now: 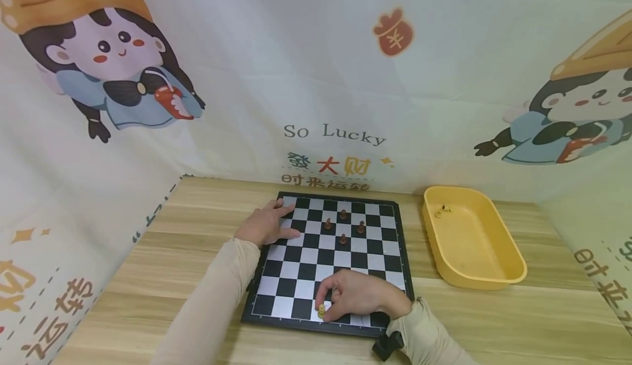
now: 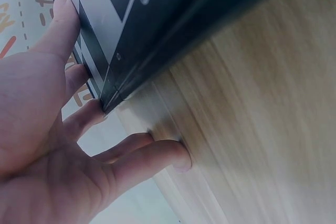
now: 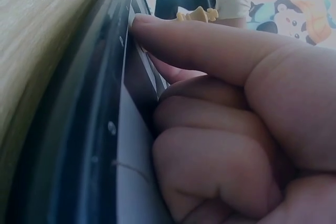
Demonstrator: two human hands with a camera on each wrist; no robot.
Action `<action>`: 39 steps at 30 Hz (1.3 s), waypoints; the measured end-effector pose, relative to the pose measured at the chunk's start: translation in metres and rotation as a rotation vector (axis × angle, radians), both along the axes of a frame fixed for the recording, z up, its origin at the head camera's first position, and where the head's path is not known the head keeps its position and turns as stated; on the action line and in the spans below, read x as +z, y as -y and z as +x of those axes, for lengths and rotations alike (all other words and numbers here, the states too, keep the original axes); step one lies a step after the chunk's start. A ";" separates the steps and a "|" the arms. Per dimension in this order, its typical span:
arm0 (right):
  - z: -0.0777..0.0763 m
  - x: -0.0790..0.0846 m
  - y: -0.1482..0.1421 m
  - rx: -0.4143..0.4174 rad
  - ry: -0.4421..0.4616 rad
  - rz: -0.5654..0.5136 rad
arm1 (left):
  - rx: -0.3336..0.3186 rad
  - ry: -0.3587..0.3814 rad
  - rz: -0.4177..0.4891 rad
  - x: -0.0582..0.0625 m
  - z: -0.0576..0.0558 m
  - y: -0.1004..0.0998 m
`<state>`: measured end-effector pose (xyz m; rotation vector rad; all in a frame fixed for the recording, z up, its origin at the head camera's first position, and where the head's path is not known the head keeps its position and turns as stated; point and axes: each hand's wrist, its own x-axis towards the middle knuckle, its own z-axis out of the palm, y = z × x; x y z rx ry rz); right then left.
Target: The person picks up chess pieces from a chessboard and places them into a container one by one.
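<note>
A black-and-white checkered chessboard (image 1: 306, 270) with a dark frame lies on the wooden table. At its near edge, my right hand (image 1: 357, 293) pinches a small yellow chess piece (image 1: 321, 311) between thumb and index finger; the other fingers are curled. In the right wrist view, the top of the yellow piece (image 3: 197, 14) shows above the thumb, its base hidden. My left hand (image 1: 264, 224) rests at the board's far left, fingers spread, with thumb and some fingertips on the board. In the left wrist view, other fingers of the left hand (image 2: 47, 124) reach past its edge to the table.
Several reddish-brown chess pieces (image 1: 343, 239) stand on the far half of the board. To the right sits a yellow plastic tub (image 1: 474, 244) with a few tiny dark bits inside. A printed cloth (image 1: 336, 79) hangs around the back and sides of the table (image 1: 148, 282).
</note>
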<state>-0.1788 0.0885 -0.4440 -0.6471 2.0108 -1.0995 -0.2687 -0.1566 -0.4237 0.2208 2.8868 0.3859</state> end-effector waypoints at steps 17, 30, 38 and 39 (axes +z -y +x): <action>0.003 -0.001 -0.002 -0.013 -0.033 -0.024 | 0.001 0.010 0.007 -0.003 -0.001 0.001; 0.002 0.003 -0.004 0.016 -0.032 -0.048 | -0.002 0.015 0.000 -0.002 -0.003 0.001; 0.002 0.004 -0.005 0.026 -0.064 -0.037 | -0.012 0.012 0.002 0.000 -0.002 0.001; 0.002 0.005 -0.006 0.024 -0.070 -0.033 | -0.012 0.012 0.003 0.000 -0.002 0.000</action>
